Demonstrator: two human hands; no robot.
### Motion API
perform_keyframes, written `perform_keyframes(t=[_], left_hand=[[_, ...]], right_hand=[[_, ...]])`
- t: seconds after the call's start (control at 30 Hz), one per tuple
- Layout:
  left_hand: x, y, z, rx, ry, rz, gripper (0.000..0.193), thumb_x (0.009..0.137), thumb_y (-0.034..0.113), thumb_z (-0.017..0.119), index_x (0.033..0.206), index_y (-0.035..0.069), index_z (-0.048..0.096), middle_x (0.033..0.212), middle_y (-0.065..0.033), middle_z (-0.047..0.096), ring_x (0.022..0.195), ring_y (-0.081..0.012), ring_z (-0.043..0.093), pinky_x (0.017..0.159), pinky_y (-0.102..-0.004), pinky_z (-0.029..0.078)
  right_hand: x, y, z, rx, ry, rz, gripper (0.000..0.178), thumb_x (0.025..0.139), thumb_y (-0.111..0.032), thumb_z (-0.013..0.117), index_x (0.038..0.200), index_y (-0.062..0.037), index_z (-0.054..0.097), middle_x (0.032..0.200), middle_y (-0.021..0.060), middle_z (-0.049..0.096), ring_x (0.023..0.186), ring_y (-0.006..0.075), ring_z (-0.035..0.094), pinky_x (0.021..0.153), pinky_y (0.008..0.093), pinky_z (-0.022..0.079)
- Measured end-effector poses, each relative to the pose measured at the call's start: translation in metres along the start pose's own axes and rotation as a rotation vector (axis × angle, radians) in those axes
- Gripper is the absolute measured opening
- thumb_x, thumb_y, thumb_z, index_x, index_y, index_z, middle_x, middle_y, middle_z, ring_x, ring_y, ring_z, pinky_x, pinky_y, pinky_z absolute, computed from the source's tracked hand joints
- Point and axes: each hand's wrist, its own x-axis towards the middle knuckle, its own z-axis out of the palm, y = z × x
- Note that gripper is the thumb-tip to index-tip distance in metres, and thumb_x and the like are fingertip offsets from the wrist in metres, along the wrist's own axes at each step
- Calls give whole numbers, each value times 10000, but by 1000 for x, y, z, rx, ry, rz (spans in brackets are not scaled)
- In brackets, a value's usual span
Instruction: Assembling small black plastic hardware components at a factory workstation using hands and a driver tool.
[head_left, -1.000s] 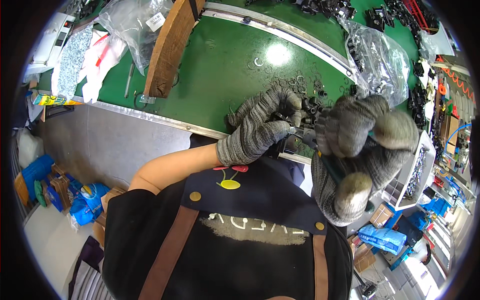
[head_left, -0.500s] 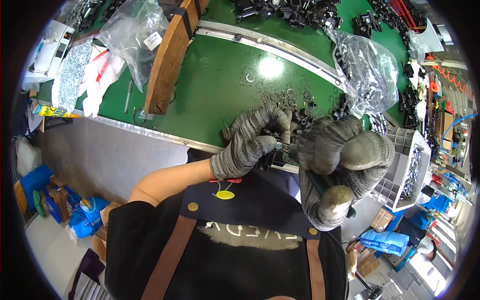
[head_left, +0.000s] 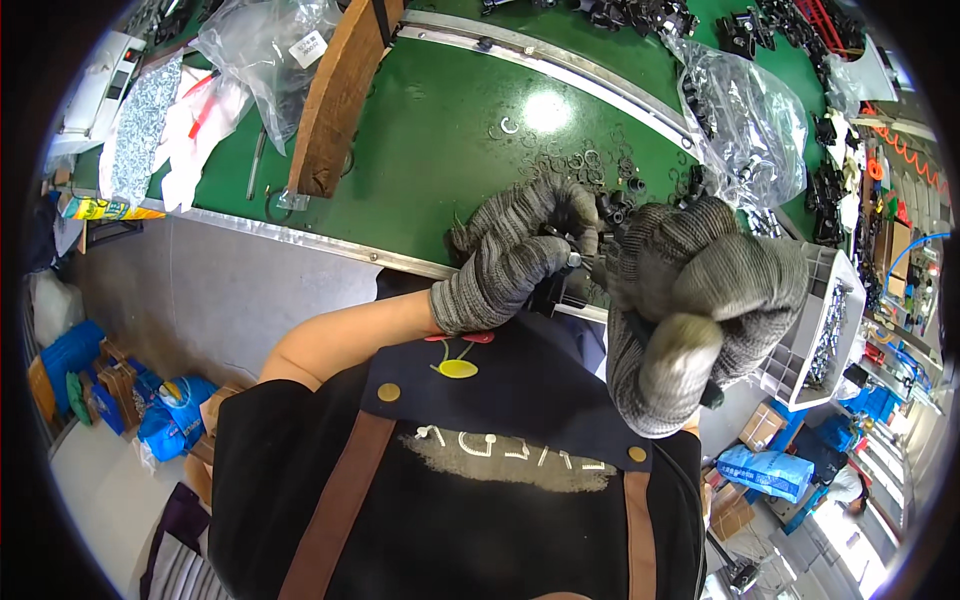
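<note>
green bench (head_left: 420,190) with a rumpled bag (head_left: 265,65) left, a puffed bag (head_left: 755,105) right, contents unclear from here; then a grey crate (head_left: 814,312) of small metal parts (head_left: 827,345). left gloved hand (head_left: 515,255), fingers curled, pinches a silver-ended part (head_left: 574,259) by the bench's edge; right gloved hand (head_left: 700,285) wraps a dark-green handle (head_left: 712,396).

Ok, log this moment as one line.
left hand: pinching small part | right hand: gripping dark-handled tool | nearby: loose rings on green table, clear bag, grey crate

Green workbench (head_left: 420,150), grey floor (head_left: 240,275), bright reflection (head_left: 546,112)
</note>
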Motion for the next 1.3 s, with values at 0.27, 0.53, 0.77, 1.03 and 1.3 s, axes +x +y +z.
perform_keyframes(t=[0.27,0.53,0.77,1.03,1.3], left_hand=[[-2,-9,-4,-256,-20,-89,467,851,350,716,1173,57,547,1076,-17,577,1012,-109,547,884,-281,465],[0,-7,1,-85,44,-26,393,864,303,678,1138,55,544,928,-27,595,862,-112,575,789,-248,481],[-2,-18,-2,-234,1,-70,375,856,266,673,1129,47,536,916,-63,613,854,-127,594,800,-272,505],[-2,-16,1,-225,1,-58,377,856,264,680,1134,55,535,900,-51,619,853,-130,610,797,-267,503],[0,-15,0,-222,18,-70,388,858,289,693,1129,61,535,901,-56,628,845,-129,608,780,-259,493]], right_hand=[[5,1,-7,-25,7,73,566,820,-341,810,1243,-107,516,810,-4,466,625,90,420,525,234,381],[8,-2,-15,-51,-39,162,602,823,-344,804,1294,-120,504,803,-10,452,649,84,416,531,230,369],[-6,-9,-9,-113,-3,37,612,830,-333,801,1332,-160,497,839,-11,454,665,94,431,538,238,397],[-14,-6,-17,-80,-56,-33,627,831,-328,801,1356,-182,491,865,-12,458,665,103,444,535,238,405],[-18,-4,-20,-162,-101,-108,543,840,-376,784,1262,-153,523,812,-17,441,653,105,448,514,243,382]])
